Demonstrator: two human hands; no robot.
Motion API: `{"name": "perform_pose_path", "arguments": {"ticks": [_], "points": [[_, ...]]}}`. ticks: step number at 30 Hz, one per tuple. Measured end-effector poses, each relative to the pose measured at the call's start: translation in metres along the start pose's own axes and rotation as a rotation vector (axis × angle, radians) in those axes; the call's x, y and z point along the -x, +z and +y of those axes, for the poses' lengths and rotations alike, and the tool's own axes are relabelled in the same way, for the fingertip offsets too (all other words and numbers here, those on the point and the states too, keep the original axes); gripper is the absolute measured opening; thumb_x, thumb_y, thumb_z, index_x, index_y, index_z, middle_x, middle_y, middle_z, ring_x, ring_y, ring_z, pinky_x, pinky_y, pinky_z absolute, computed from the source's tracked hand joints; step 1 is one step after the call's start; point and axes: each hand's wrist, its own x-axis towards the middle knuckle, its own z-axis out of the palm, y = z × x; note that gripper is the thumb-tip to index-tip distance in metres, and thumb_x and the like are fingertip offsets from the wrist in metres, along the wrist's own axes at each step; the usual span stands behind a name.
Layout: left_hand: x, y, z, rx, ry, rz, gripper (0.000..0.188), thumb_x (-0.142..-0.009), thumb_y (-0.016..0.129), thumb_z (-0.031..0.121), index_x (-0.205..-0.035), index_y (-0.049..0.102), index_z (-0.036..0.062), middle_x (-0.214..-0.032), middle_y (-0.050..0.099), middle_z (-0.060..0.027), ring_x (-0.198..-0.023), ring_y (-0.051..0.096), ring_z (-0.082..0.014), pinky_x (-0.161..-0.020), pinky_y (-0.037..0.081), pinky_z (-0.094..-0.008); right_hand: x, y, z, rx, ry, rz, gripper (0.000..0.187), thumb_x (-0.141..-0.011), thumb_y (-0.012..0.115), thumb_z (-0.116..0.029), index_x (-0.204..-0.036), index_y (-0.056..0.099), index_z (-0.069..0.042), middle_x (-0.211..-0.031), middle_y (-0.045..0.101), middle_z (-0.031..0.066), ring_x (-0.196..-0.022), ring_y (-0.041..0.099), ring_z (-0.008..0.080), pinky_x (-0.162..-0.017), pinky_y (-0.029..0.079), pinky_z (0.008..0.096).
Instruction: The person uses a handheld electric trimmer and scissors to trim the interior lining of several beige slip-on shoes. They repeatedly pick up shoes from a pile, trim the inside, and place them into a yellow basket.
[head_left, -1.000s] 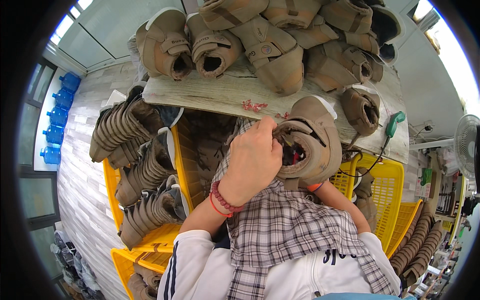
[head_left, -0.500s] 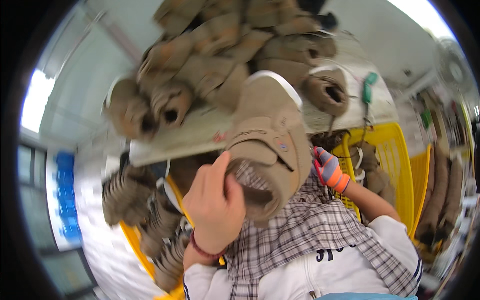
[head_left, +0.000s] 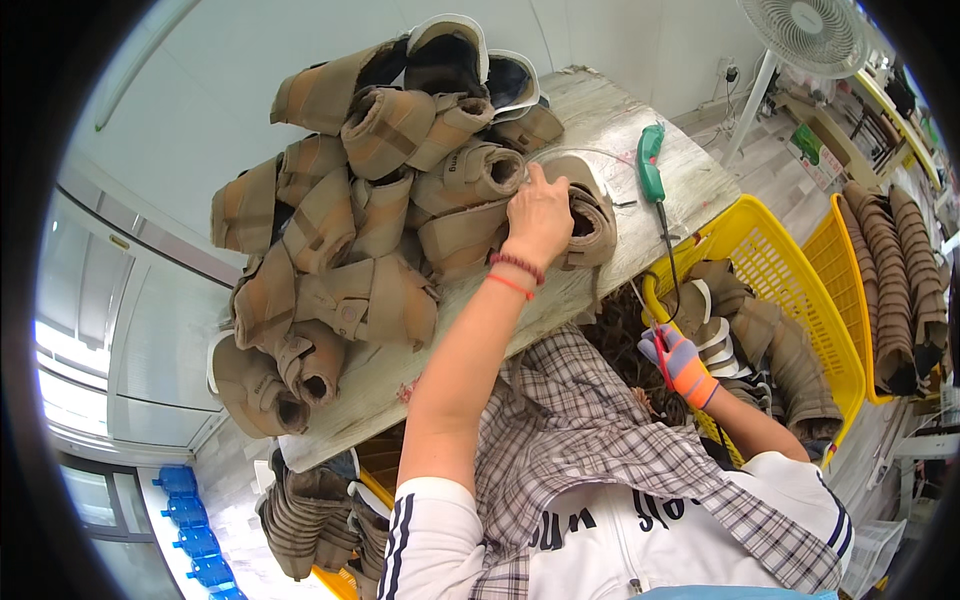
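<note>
My bare left hand (head_left: 540, 218) reaches over the worktable, its fingers curled at the side of a brown shoe (head_left: 594, 222) with a fleecy lining and a white sole edge. This shoe lies at the right of a pile of similar brown shoes (head_left: 380, 210) with strap closures. Lower right, my right hand (head_left: 682, 368), in a grey and orange glove, is closed around red-handled scissors (head_left: 664, 355), blades pointing up and away. It stays beside the yellow basket, below the table edge.
A green corded hand tool (head_left: 650, 165) rests on the worktable (head_left: 600, 110). To the right, a yellow basket (head_left: 845, 350) holds more shoes, with stacked brown pieces (head_left: 905, 280) beyond. More stacked shoes (head_left: 305, 515) stand at lower left. A white fan (head_left: 805, 35) is at far right.
The shoe raised in my left hand is no longer held up before me. That hand has moved forward to the shoe at the table's right. My right hand stays low with the scissors.
</note>
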Motion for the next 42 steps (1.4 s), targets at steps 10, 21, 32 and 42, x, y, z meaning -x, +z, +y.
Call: {"name": "perform_pose_path", "arguments": {"ticks": [10, 21, 32, 42], "points": [[-0.036, 0.070, -0.030, 0.315, -0.122, -0.309, 0.036, -0.080, 0.041, 0.017, -0.111, 0.055, 0.0066, -0.102, 0.062, -0.0228, -0.097, 0.059, -0.0379, -0.083, 0.045, -0.0466, -0.018, -0.016, 0.029, 0.424, -0.167, -0.026, 0.013, -0.091, 0.055, -0.020, -0.098, 0.055, -0.009, -0.071, 0.049, -0.0050, -0.054, 0.041, 0.0048, -0.047, 0.033, 0.0192], [0.140, -0.124, -0.157, -0.197, -0.388, 0.941, 0.027, -0.076, 0.060, 0.010, -0.102, 0.054, 0.0052, -0.107, 0.050, -0.0152, -0.108, 0.044, -0.0340, -0.093, 0.032, -0.0465, -0.035, -0.037, 0.028, 0.294, -0.148, -0.061, 0.023, -0.094, 0.047, -0.024, -0.094, 0.057, -0.004, -0.074, 0.056, 0.0009, -0.059, 0.051, 0.0082, -0.053, 0.042, 0.0204], [0.240, -0.223, -0.285, 0.695, -0.788, 0.894, 0.034, -0.076, 0.071, 0.016, -0.103, 0.062, -0.0028, -0.095, 0.065, -0.0091, -0.085, 0.059, -0.0182, -0.076, 0.045, -0.0280, 0.011, 0.096, -0.023, 0.697, -0.417, -0.351, 0.034, -0.079, 0.071, -0.016, -0.103, 0.053, 0.000, -0.082, 0.056, 0.0010, -0.073, 0.047, 0.0071, -0.066, 0.044, 0.0228], [0.361, -0.293, -0.209, 1.468, -0.741, 1.146, 0.043, -0.090, 0.056, 0.025, -0.126, 0.045, 0.0041, -0.126, 0.052, -0.0115, -0.116, 0.047, -0.0295, -0.100, 0.035, -0.0491, 0.069, 0.210, -0.108, 1.073, -1.117, -0.586, 0.040, -0.062, 0.074, -0.008, -0.092, 0.048, -0.004, -0.082, 0.052, 0.0125, -0.072, 0.051, 0.0321, -0.065, 0.044, 0.0353]]}}
